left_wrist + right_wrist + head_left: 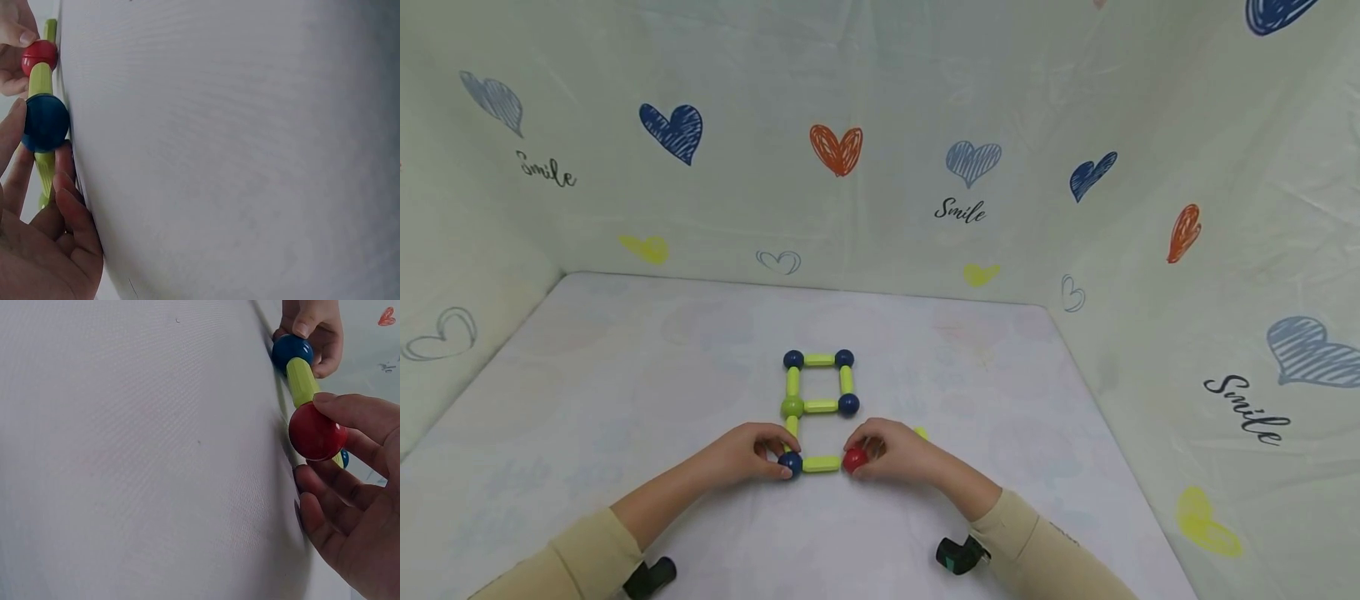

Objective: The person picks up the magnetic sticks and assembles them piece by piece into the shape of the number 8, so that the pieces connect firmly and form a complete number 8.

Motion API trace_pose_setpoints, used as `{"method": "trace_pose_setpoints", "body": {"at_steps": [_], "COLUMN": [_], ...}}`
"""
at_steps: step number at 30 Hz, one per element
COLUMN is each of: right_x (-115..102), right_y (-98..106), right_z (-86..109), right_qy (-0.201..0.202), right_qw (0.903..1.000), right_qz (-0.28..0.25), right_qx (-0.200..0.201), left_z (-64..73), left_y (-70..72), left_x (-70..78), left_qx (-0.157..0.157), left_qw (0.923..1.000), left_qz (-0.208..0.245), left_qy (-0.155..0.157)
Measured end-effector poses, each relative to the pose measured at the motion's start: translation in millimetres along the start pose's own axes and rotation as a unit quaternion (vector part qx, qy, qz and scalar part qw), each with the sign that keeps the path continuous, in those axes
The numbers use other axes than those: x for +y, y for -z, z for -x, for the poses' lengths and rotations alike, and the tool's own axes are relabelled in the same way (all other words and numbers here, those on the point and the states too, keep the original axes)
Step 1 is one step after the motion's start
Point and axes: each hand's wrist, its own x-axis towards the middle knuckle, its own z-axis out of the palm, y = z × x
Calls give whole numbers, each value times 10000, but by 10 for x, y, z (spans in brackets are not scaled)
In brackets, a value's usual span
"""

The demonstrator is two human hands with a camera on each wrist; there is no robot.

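Note:
A flat frame of lime-green rods and balls lies on the table. Its upper part is a square with dark blue balls (pixel 848 405) at three corners and a lime-green ball (pixel 792 407) at the fourth. My left hand (pixel 752 454) pinches the blue ball (pixel 47 123) at the near left corner. Between that ball and a red ball (pixel 317 431) lies a lime-green rod (pixel 822 464). My right hand (pixel 895 450) holds the red ball between thumb and fingers. Another lime-green rod (pixel 792 426) runs up from the left hand's ball, partly covered by the fingers.
Beyond the right hand, the tip of a lime-green piece (pixel 921 433) shows, mostly hidden. The white table (pixel 700 325) meets a pale wall sheet (pixel 895 83) printed with hearts. Dark wrist devices (pixel 961 555) sit under both sleeves.

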Motion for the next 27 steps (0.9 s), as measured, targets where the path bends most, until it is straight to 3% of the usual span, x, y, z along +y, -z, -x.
{"method": "trace_pose_setpoints", "body": {"at_steps": [27], "right_x": [-13], "right_y": [0], "right_z": [-19], "right_qy": [-120], "right_qw": [9999], "right_qz": [-29], "right_qx": [-38], "left_z": [-14], "left_y": [-16], "left_x": [-28], "left_qx": [46], "left_qw": [10000], "left_qz": [-68], "left_qy": [43]}}
